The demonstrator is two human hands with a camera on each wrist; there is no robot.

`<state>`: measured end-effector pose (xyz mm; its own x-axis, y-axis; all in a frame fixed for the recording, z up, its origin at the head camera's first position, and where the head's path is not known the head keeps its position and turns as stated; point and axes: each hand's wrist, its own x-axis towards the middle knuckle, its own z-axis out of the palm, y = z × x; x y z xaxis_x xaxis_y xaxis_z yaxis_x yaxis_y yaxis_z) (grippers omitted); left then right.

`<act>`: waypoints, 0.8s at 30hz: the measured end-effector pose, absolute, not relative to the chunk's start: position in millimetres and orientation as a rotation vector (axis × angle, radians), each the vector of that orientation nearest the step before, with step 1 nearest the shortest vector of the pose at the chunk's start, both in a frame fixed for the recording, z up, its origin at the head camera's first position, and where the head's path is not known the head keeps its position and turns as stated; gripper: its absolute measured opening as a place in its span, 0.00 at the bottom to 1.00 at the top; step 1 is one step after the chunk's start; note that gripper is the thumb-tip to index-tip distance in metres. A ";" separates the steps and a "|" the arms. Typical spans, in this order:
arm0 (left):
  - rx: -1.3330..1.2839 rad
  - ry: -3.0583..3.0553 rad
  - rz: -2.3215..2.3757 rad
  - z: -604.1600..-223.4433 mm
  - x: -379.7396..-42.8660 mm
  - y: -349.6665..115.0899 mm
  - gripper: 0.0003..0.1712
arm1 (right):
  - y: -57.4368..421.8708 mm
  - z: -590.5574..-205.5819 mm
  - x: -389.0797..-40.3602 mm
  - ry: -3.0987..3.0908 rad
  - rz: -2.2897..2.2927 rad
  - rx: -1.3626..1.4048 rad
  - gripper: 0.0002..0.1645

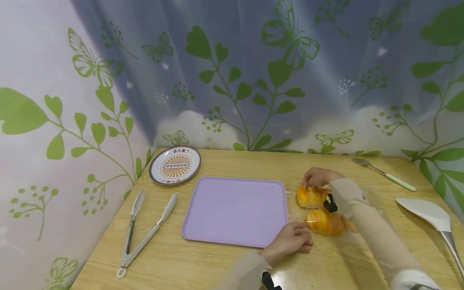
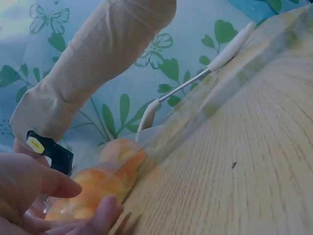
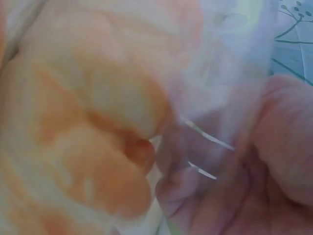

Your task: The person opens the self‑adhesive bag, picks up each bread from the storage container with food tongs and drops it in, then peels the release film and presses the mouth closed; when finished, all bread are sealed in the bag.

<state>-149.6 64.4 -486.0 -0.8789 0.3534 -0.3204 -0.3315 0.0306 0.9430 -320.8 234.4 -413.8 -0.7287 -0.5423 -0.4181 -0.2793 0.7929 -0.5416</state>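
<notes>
A clear plastic container [image 1: 288,203] lies to the right of the purple tray [image 1: 235,211]. Inside it are a golden bread roll [image 1: 311,196] and a striped croissant [image 1: 324,221]. My left hand [image 1: 291,241] is at the container's near left side, its curled fingers gripping the edge beside the croissant. Across from it, my right hand [image 1: 320,177] pinches the far side by the roll. Through the right wrist view, clear plastic with bright glints passes in front of the right fingers [image 3: 171,188]. The right sleeve covers part of the container's right end.
Steel tongs [image 1: 145,241] lie spread at the left, and a patterned plate [image 1: 175,165] sits behind them. A fork [image 1: 384,174] with a pale green handle is at the back right. A white spatula [image 1: 427,211] lies along the right edge. Printed curtains [image 1: 232,80] enclose the table.
</notes>
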 end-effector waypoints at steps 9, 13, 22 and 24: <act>0.179 2.119 1.916 -482.6 -156.4 55.9 0.13 | 250.4 -409.0 -308.2 2.518 -0.866 -0.589 0.15; 0.313 2.358 1.887 -471.5 -166.0 42.7 0.12 | 264.5 -403.3 -294.0 2.593 -1.039 -0.479 0.21; 0.596 2.719 1.836 -416.4 -190.0 14.4 0.09 | 282.3 -385.1 -236.6 2.738 -1.765 -0.274 0.13; 0.628 2.751 1.842 -402.1 -196.7 12.3 0.09 | 281.9 -382.0 -225.8 2.675 -1.982 -0.264 0.08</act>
